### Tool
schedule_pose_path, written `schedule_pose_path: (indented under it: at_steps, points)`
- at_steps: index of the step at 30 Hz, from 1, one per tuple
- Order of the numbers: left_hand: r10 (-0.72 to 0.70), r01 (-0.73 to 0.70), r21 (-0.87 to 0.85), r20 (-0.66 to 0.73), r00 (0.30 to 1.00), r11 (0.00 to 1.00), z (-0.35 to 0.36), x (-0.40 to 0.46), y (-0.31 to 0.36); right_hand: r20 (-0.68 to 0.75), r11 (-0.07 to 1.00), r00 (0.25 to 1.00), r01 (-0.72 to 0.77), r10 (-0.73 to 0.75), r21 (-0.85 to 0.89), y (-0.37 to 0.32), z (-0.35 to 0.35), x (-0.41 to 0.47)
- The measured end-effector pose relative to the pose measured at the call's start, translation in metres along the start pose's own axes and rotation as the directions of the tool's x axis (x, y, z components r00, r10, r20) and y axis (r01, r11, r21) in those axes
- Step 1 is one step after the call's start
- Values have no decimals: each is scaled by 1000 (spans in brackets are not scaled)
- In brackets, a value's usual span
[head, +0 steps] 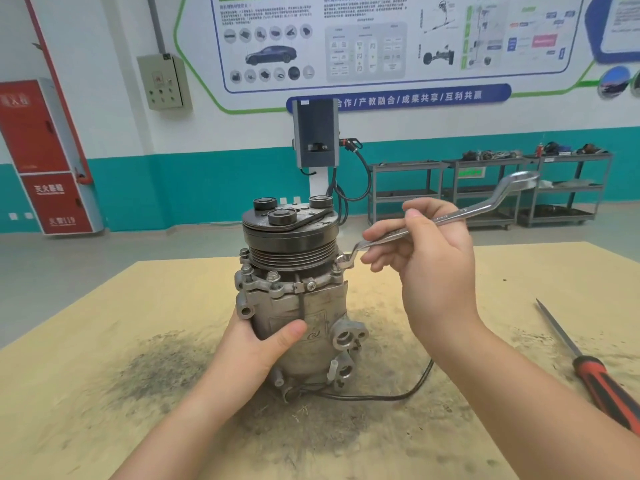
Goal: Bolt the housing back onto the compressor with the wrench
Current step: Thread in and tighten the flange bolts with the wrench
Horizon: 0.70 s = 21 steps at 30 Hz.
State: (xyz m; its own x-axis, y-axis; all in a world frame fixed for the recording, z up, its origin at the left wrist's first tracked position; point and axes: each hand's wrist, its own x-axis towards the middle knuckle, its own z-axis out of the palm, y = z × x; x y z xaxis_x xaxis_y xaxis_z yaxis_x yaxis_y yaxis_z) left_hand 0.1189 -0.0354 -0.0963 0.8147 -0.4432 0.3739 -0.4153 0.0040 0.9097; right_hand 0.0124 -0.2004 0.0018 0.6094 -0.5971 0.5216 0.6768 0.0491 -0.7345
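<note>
While the compressor stands upright near the middle of the surface, pulley end up, the entry reads as follows. Item one, left hand: wrapped around the lower body of the unit, thumb across the front, acting as the brace. Item two, right hand: closed on the shank of the wrench, thumb on top, fingers curled beneath; the grip sits toward the working end rather than out at the free ring. Item three, wrench: double-ended offset ring type, lower ring seated at a bolt on the right side of the housing flange, just under the ribbed pulley; whether the ring is fully down over the head cannot be told. Item four, further bolt heads along the flange, front and left, appearing already in place; their tightness cannot be judged. Item five, a red-and-black-handled screwdriver lying well apart on the right, unused. Handling note, offered as judgement: seat the ring square and fully over the hex before loading it; sliding the right hand outward along the shank would give more leverage for final tightening; swing in short arcs, since the pulley overhangs the bolt; keep the left hand pressing down so the body does not twist on the dusty surface; tighten bolts evenly in turn.
</note>
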Motion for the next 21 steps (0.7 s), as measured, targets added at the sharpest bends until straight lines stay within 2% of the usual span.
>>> schedule_pose_path:
  at_steps: [7, 10, 12, 14, 15, 16, 18, 19, 20, 21]
  points:
    - [31, -31, 3, -5, 1000, 1000, 1, 0, 2, 24, 933, 960, -277, 279, 231, 16, -12, 14]
    - [31, -31, -3, -9, 999, 1000, 1, 0, 3, 55, 912, 948, -315, 312, 263, 21, -17, 20]
    - [27, -27, -6, -7, 1000, 1000, 0, 0, 2, 32, 963, 985, -173, 170, 206, 28, -15, 12]
    - [28, -28, 2, -9, 1000, 1000, 0, 0, 1, 10, 985, 985, 172, -173, 22, 38, -11, -4]
    - [26, -26, 7, -12, 1000, 1000, -1, 0, 0, 62, 922, 927, 375, -371, -97, 42, -8, -11]
    - [21, -21, 12, -16, 1000, 1000, -1, 1, -2, 176, 808, 831, 555, -528, -198, 45, -7, -17]
    - [11, -11, 22, -26, 1000, 1000, -1, 3, -5, 455, 505, 600, 800, -658, -325, 48, -6, -23]
    - [3, -2, 24, -30, 1000, 1000, -1, 3, -7, 544, 392, 525, 851, -655, -349, 48, -5, -23]
    - [-5, 5, 23, -28, 1000, 1000, -1, 4, -8, 572, 360, 506, 862, -645, -356, 46, -5, -23]
    - [-6, 6, 21, -22, 1000, 1000, -1, 4, -8, 545, 408, 536, 844, -645, -348, 42, -3, -23]
